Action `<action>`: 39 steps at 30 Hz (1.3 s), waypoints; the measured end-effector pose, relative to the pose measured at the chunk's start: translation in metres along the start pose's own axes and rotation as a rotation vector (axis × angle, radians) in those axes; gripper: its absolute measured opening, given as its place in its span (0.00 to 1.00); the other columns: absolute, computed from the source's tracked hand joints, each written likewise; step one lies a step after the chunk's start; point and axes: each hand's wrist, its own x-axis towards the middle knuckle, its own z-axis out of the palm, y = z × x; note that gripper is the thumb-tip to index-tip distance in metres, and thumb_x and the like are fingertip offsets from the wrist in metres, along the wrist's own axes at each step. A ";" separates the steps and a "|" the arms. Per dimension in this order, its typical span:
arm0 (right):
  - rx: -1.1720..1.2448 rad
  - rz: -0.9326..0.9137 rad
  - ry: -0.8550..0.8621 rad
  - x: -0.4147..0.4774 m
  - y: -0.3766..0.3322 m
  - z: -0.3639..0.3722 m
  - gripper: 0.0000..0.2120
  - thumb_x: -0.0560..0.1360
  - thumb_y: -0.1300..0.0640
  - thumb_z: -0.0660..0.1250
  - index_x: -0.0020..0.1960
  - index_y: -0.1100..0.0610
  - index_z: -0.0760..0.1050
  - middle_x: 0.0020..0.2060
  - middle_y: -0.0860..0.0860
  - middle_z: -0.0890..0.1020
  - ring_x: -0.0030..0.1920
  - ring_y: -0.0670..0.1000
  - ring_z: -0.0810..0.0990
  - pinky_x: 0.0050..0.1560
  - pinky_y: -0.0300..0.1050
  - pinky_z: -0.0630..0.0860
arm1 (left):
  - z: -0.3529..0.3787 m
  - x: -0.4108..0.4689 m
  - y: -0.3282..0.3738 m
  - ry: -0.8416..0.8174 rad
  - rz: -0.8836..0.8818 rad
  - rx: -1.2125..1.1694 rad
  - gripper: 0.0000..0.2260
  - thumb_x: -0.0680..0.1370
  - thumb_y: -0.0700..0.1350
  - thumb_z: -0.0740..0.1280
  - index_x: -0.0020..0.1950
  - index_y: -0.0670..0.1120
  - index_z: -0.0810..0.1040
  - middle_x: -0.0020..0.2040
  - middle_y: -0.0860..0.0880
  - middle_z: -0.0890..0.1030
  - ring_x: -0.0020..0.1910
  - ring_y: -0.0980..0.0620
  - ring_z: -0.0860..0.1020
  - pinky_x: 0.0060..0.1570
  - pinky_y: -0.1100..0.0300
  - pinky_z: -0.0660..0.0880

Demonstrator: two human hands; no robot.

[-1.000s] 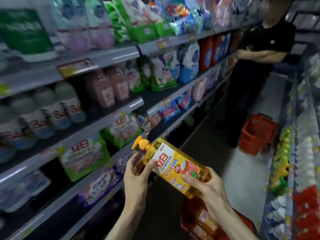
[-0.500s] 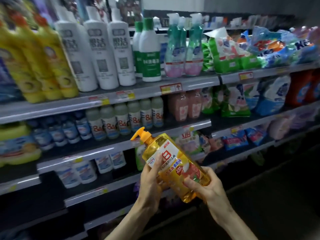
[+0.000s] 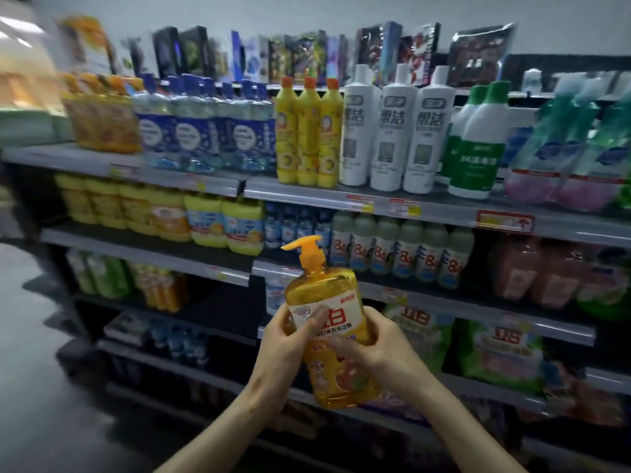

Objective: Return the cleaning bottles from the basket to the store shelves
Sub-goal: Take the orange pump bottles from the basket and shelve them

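An orange pump bottle of dish soap (image 3: pixel 326 291), with a white and red label, stands nearly upright in front of the store shelves (image 3: pixel 426 208). My left hand (image 3: pixel 285 339) grips its left side, thumb across the label. My right hand (image 3: pixel 379 346) wraps round its right side and lower front. The basket is out of view.
Shelves run across the whole view. Slim yellow bottles (image 3: pixel 309 131), white bottles (image 3: pixel 396 131) and blue ones (image 3: pixel 201 131) fill the upper shelf. Yellow jugs (image 3: pixel 225 220) and pale green bottles (image 3: pixel 403 250) sit one level below. Dark aisle floor (image 3: pixel 41 387) lies at left.
The view has swung left along the shelves. The bottle has turned from tilted to nearly upright, and both hands have shifted up its sides while still holding it.
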 end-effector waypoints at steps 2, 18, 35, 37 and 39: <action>-0.007 -0.019 -0.047 0.014 -0.010 0.027 0.27 0.68 0.46 0.82 0.63 0.54 0.79 0.53 0.48 0.88 0.52 0.48 0.88 0.51 0.46 0.85 | -0.025 -0.006 0.007 0.072 0.000 0.015 0.19 0.78 0.51 0.73 0.66 0.43 0.80 0.57 0.44 0.88 0.57 0.44 0.87 0.60 0.44 0.83; 0.197 -0.155 -0.105 0.136 -0.105 0.297 0.25 0.67 0.46 0.82 0.60 0.54 0.81 0.46 0.47 0.89 0.43 0.51 0.89 0.40 0.45 0.85 | -0.318 0.010 0.087 0.245 0.060 0.170 0.28 0.76 0.62 0.76 0.72 0.56 0.73 0.63 0.50 0.85 0.58 0.56 0.86 0.50 0.60 0.83; 0.192 -0.322 -0.145 0.329 -0.206 0.448 0.30 0.65 0.44 0.83 0.63 0.53 0.80 0.51 0.48 0.89 0.49 0.48 0.89 0.48 0.49 0.87 | -0.505 0.135 0.178 0.253 0.257 0.291 0.16 0.83 0.48 0.68 0.71 0.57 0.75 0.58 0.55 0.88 0.58 0.55 0.86 0.51 0.59 0.83; 0.189 -0.353 -0.145 0.360 -0.214 0.458 0.30 0.64 0.44 0.82 0.62 0.52 0.80 0.51 0.48 0.89 0.48 0.48 0.89 0.48 0.49 0.87 | -0.522 0.161 0.187 0.259 0.277 0.308 0.17 0.84 0.48 0.68 0.72 0.57 0.75 0.61 0.52 0.87 0.58 0.54 0.86 0.51 0.59 0.83; 0.188 -0.380 -0.147 0.395 -0.220 0.466 0.30 0.64 0.44 0.83 0.62 0.51 0.80 0.52 0.48 0.89 0.50 0.48 0.89 0.52 0.53 0.86 | -0.535 0.190 0.196 0.263 0.307 0.320 0.17 0.84 0.47 0.67 0.73 0.57 0.75 0.62 0.51 0.86 0.58 0.54 0.86 0.50 0.60 0.83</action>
